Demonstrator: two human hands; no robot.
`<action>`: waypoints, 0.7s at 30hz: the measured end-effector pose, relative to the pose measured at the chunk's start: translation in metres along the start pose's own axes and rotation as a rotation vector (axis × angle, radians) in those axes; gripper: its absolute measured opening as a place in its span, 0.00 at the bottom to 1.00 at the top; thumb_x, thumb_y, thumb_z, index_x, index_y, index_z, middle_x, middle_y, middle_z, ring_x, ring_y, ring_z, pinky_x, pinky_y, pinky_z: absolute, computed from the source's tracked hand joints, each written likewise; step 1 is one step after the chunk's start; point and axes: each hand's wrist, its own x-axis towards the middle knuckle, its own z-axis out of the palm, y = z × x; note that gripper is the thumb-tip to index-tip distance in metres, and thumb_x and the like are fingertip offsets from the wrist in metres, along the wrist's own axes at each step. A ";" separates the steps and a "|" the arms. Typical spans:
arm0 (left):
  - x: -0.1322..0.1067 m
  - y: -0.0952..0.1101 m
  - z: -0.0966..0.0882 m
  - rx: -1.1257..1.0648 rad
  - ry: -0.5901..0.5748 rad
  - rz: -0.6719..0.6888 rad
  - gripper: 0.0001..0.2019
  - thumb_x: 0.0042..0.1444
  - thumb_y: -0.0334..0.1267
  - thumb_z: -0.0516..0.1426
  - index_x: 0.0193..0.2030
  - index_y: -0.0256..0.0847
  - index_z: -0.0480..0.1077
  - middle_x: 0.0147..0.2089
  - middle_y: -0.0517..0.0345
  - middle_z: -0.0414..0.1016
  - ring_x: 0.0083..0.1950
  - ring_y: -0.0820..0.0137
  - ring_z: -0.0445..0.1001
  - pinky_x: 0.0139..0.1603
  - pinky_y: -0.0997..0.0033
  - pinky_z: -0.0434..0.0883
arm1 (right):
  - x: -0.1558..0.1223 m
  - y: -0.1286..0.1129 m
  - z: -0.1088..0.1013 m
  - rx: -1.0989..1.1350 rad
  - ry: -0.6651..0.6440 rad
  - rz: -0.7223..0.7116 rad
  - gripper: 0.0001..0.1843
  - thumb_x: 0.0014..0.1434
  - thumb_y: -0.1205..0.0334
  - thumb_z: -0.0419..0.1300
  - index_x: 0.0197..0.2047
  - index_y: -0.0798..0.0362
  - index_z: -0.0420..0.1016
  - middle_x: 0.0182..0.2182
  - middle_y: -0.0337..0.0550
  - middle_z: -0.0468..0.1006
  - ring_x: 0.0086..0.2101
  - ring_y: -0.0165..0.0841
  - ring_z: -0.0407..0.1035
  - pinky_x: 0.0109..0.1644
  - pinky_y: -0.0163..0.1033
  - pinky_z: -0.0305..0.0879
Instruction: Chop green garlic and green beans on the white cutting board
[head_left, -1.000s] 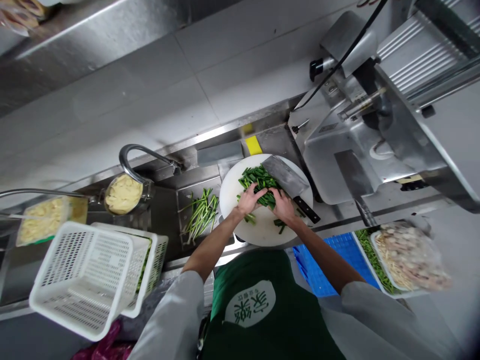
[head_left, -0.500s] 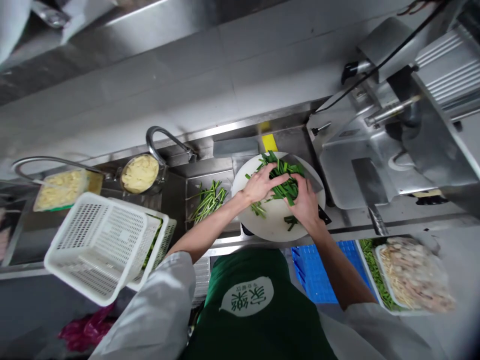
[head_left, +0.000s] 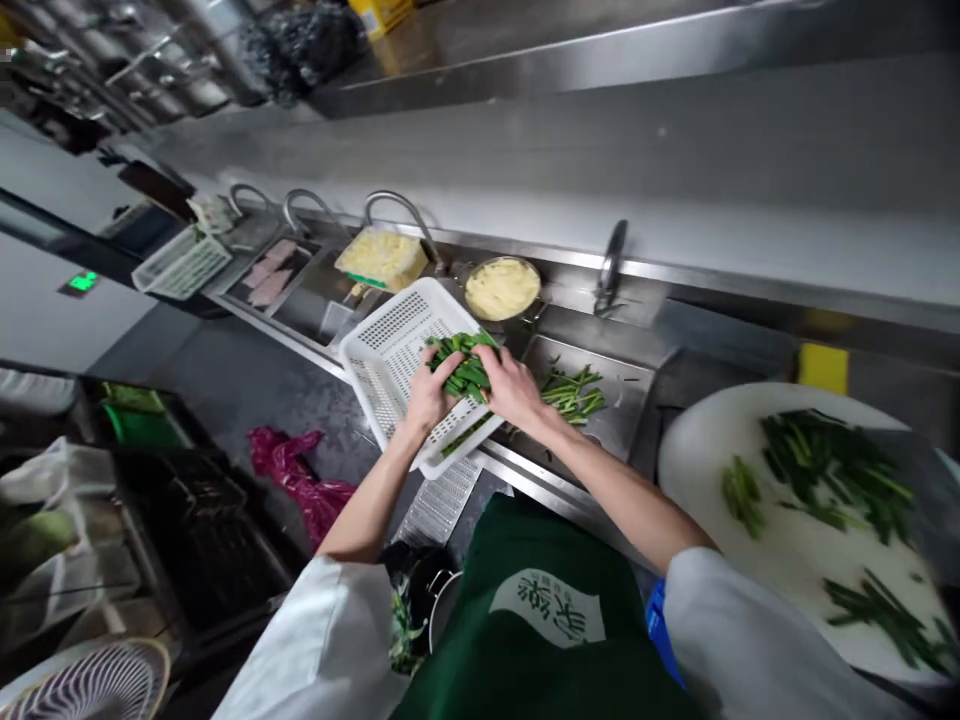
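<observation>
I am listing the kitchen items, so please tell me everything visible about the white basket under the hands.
The white basket is rectangular, looks like plastic, with small slots all over its floor and walls. It sits tilted, open side up, at the front edge of the sink. The left hand and right hand hold cut green stalks over it. Some green shows through its near wall.

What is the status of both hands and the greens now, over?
Left hand and right hand cupped around cut greens. Bunch held above white basket. Nothing in between. More pieces lie on cutting board.
</observation>
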 end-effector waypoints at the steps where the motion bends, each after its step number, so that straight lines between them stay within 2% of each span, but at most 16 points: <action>1: -0.011 -0.026 -0.003 0.016 0.024 -0.064 0.27 0.57 0.56 0.63 0.57 0.43 0.72 0.59 0.44 0.65 0.59 0.54 0.72 0.60 0.52 0.73 | 0.024 -0.008 0.021 -0.004 -0.057 -0.041 0.32 0.63 0.64 0.59 0.69 0.50 0.57 0.54 0.55 0.72 0.46 0.45 0.74 0.51 0.47 0.71; 2: -0.021 -0.048 -0.002 0.023 0.029 -0.143 0.28 0.57 0.56 0.63 0.58 0.42 0.71 0.59 0.43 0.64 0.58 0.54 0.72 0.60 0.51 0.73 | 0.046 -0.012 0.041 -0.010 -0.115 -0.079 0.31 0.64 0.63 0.59 0.68 0.50 0.58 0.53 0.54 0.72 0.46 0.44 0.74 0.51 0.47 0.70; 4: -0.037 -0.078 0.010 0.010 -0.013 -0.312 0.31 0.56 0.55 0.64 0.62 0.41 0.68 0.58 0.42 0.63 0.60 0.53 0.71 0.62 0.50 0.72 | 0.081 -0.009 0.074 -0.024 -0.241 -0.152 0.33 0.63 0.62 0.61 0.69 0.49 0.58 0.53 0.53 0.73 0.48 0.42 0.73 0.52 0.46 0.70; 7: -0.054 -0.095 0.033 -0.065 -0.188 -0.497 0.41 0.54 0.55 0.67 0.69 0.37 0.61 0.59 0.40 0.62 0.64 0.50 0.68 0.67 0.48 0.68 | 0.113 0.010 0.106 -0.089 -0.497 -0.198 0.42 0.56 0.62 0.70 0.71 0.48 0.59 0.58 0.53 0.72 0.54 0.42 0.72 0.55 0.44 0.69; 9: -0.063 -0.100 0.039 -0.144 -0.367 -0.516 0.48 0.52 0.57 0.68 0.74 0.37 0.55 0.62 0.37 0.60 0.67 0.48 0.66 0.68 0.49 0.67 | 0.121 0.023 0.114 -0.162 -0.659 -0.133 0.50 0.48 0.65 0.74 0.72 0.46 0.60 0.62 0.54 0.70 0.57 0.44 0.71 0.56 0.44 0.69; 11: -0.070 -0.111 0.032 -0.224 -0.509 -0.454 0.48 0.54 0.60 0.66 0.75 0.41 0.53 0.66 0.37 0.59 0.68 0.49 0.65 0.68 0.51 0.67 | 0.119 0.034 0.114 -0.169 -0.699 -0.086 0.49 0.46 0.70 0.73 0.71 0.46 0.64 0.64 0.52 0.69 0.59 0.45 0.70 0.59 0.44 0.69; 13: -0.070 -0.131 0.021 -0.223 -0.519 -0.420 0.40 0.60 0.60 0.61 0.74 0.44 0.57 0.67 0.39 0.60 0.68 0.51 0.67 0.68 0.52 0.67 | 0.112 0.044 0.108 -0.051 -0.561 -0.105 0.39 0.53 0.72 0.66 0.68 0.46 0.68 0.64 0.49 0.71 0.60 0.42 0.69 0.62 0.45 0.67; 14: -0.066 -0.144 0.016 -0.171 -0.481 -0.456 0.37 0.63 0.59 0.58 0.73 0.43 0.59 0.67 0.38 0.61 0.68 0.50 0.67 0.69 0.50 0.66 | 0.107 0.051 0.104 0.046 -0.443 -0.112 0.33 0.57 0.71 0.62 0.66 0.48 0.70 0.63 0.48 0.73 0.60 0.41 0.69 0.63 0.45 0.67; 16: -0.052 -0.171 0.013 -0.010 -0.393 -0.629 0.35 0.66 0.56 0.54 0.73 0.37 0.58 0.67 0.31 0.63 0.69 0.46 0.65 0.70 0.43 0.62 | 0.094 0.071 0.094 0.242 -0.157 -0.042 0.24 0.62 0.67 0.55 0.62 0.51 0.74 0.58 0.49 0.78 0.56 0.39 0.73 0.60 0.46 0.70; 18: -0.034 -0.189 0.023 0.106 -0.372 -0.796 0.35 0.68 0.53 0.52 0.74 0.33 0.55 0.69 0.26 0.61 0.73 0.41 0.58 0.69 0.35 0.58 | 0.077 0.101 0.086 0.374 0.121 0.138 0.20 0.65 0.62 0.52 0.58 0.54 0.75 0.50 0.51 0.82 0.49 0.39 0.77 0.54 0.47 0.75; 19: -0.025 -0.192 0.032 0.121 -0.383 -0.844 0.35 0.68 0.53 0.51 0.75 0.34 0.53 0.70 0.26 0.60 0.74 0.39 0.55 0.68 0.30 0.56 | 0.068 0.117 0.083 0.396 0.229 0.251 0.20 0.66 0.61 0.51 0.57 0.55 0.74 0.47 0.51 0.82 0.46 0.39 0.78 0.51 0.47 0.77; 20: -0.018 -0.191 0.043 0.114 -0.400 -0.871 0.34 0.68 0.54 0.50 0.75 0.37 0.53 0.72 0.27 0.58 0.75 0.37 0.53 0.66 0.26 0.56 | 0.058 0.135 0.081 0.380 0.289 0.367 0.21 0.66 0.60 0.49 0.57 0.56 0.73 0.44 0.52 0.83 0.44 0.39 0.78 0.48 0.46 0.78; 21: -0.014 -0.185 0.054 0.100 -0.416 -0.877 0.34 0.68 0.55 0.49 0.75 0.40 0.53 0.74 0.28 0.56 0.76 0.36 0.51 0.64 0.23 0.56 | 0.046 0.151 0.080 0.325 0.282 0.476 0.21 0.67 0.61 0.47 0.57 0.58 0.72 0.42 0.52 0.82 0.43 0.39 0.78 0.45 0.46 0.78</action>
